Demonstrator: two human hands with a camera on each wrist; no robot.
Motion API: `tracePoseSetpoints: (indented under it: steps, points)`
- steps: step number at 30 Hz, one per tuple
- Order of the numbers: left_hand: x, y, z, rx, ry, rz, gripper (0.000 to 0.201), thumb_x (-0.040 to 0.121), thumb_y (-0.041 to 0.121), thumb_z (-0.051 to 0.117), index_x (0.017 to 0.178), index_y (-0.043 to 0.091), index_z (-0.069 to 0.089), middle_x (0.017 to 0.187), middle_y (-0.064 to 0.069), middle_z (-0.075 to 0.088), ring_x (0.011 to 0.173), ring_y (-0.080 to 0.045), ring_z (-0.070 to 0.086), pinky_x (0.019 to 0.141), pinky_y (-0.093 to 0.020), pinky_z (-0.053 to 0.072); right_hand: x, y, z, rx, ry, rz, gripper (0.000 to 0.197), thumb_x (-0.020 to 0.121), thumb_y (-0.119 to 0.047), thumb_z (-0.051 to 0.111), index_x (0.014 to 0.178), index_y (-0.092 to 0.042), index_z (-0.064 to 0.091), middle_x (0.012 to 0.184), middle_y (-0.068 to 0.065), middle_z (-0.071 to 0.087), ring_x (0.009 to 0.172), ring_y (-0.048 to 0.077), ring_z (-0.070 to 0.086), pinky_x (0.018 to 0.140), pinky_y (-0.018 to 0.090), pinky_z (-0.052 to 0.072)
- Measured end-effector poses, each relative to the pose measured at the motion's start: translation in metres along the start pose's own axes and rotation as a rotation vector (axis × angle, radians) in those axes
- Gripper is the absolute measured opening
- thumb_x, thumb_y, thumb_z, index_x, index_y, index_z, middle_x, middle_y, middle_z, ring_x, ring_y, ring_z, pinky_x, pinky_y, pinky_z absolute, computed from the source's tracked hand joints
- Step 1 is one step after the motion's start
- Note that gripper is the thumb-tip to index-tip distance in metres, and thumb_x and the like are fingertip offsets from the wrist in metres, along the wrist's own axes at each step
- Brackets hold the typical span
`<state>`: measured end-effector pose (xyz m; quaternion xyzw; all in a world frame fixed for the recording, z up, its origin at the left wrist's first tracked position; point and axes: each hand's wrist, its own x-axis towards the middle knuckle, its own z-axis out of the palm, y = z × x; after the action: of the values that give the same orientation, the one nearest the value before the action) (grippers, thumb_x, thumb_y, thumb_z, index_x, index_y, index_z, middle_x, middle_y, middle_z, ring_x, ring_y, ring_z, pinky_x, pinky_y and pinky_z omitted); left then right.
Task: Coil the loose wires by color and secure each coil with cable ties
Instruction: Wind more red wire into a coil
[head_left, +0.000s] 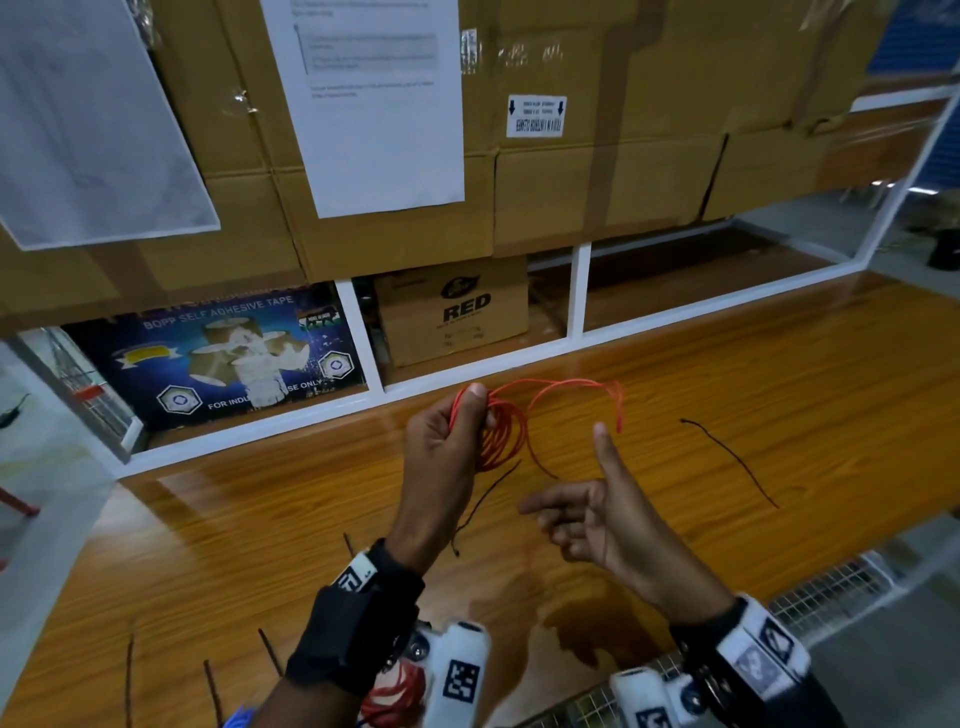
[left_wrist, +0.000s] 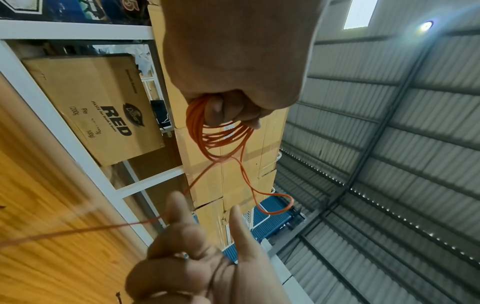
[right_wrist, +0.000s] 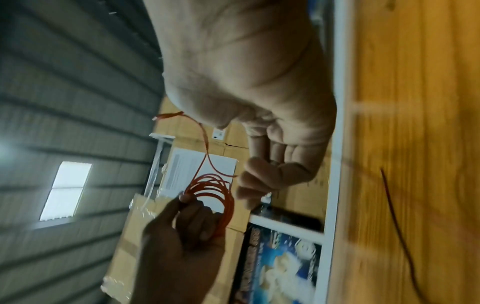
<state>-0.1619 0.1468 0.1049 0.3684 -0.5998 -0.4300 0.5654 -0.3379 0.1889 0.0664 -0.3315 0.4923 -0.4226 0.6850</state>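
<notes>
My left hand (head_left: 465, 421) is raised above the wooden table (head_left: 753, 353) and grips a coil of red wire (head_left: 501, 436) of several loops, thumb pressed on top. The left wrist view shows the coil (left_wrist: 218, 139) hanging from the curled fingers. The wire's loose tail (head_left: 571, 384) arcs right and ends just above my right thumb. My right hand (head_left: 571, 486) hovers below and right of the coil, thumb up and fingers loosely extended. One red strand runs down past its fingers (left_wrist: 182, 205); I cannot tell whether it touches them. Both hands also appear in the right wrist view, beside the coil (right_wrist: 215, 191).
Two loose black wires (head_left: 727, 457) (head_left: 483, 504) lie on the table. Black cable ties (head_left: 270, 652) sit near the front edge, beside another red coil (head_left: 395, 696). Cardboard boxes (head_left: 452, 312) fill white shelving behind. A wire-mesh surface (head_left: 831, 587) lies at the right front.
</notes>
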Motion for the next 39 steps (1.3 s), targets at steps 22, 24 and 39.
tracePoseSetpoints:
  steps: [22,24,39]
  points:
    - [-0.014,-0.044,0.006,0.539,-0.333,0.407,0.027,0.106,0.03,0.051,0.088,0.018,0.067,0.064,0.004,0.058,0.051,-0.016,0.052,0.046,-0.039,0.04,-0.001,-0.025,-0.013,0.311,0.36,-0.5,0.01,0.09,-0.009,0.074,0.098,-0.003,0.077,0.093,0.014,0.078,0.085,0.02,0.076,0.07,0.024,0.061]
    - [-0.01,-0.048,0.003,0.652,-0.338,0.464,0.028,0.105,0.033,0.05,0.086,0.019,0.065,0.061,0.007,0.054,0.047,-0.012,0.048,0.043,-0.034,0.038,-0.001,-0.023,-0.016,0.296,0.378,-0.504,0.012,0.09,-0.008,0.074,0.1,-0.001,0.077,0.095,0.013,0.079,0.085,0.02,0.076,0.068,0.023,0.061]
    - [0.013,-0.075,-0.025,1.064,-0.18,0.491,0.025,0.104,0.035,0.042,0.085,0.022,0.051,0.065,0.009,0.043,0.05,-0.006,0.033,0.046,-0.014,0.017,-0.012,-0.007,-0.034,0.428,0.26,-0.207,0.036,0.077,-0.004,0.08,0.111,0.004,0.069,0.099,0.016,0.074,0.078,0.018,0.074,0.067,0.025,0.061]
